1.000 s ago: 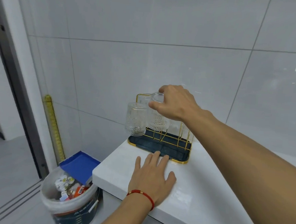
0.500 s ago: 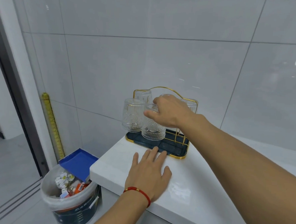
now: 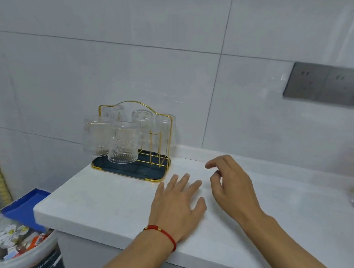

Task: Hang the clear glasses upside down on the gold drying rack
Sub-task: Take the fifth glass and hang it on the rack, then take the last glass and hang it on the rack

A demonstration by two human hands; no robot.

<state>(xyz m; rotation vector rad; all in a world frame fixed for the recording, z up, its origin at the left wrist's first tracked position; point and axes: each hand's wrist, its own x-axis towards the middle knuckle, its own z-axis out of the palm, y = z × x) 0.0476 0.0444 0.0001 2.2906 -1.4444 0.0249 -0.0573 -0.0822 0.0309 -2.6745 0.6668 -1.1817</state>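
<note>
Head view: five glasses (image 3: 123, 142) hung upside down on rack (image 3: 136, 105), at counter's (image 3: 106, 193) left back corner by wall. Left hand (image 3: 177, 204) lay flat on counter, fingers spread, empty, red cord (image 3: 161, 232) at wrist. Right hand (image 3: 231, 189) hovered just right of rack, fingers loosely curled apart, empty. Bin (image 3: 18, 246) below left.

Bright, even light — soft motion blur, wide-angle bending at edges.

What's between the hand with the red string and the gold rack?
Nothing: the head view shows only bare white counter between the left hand and the gold rack.
</note>
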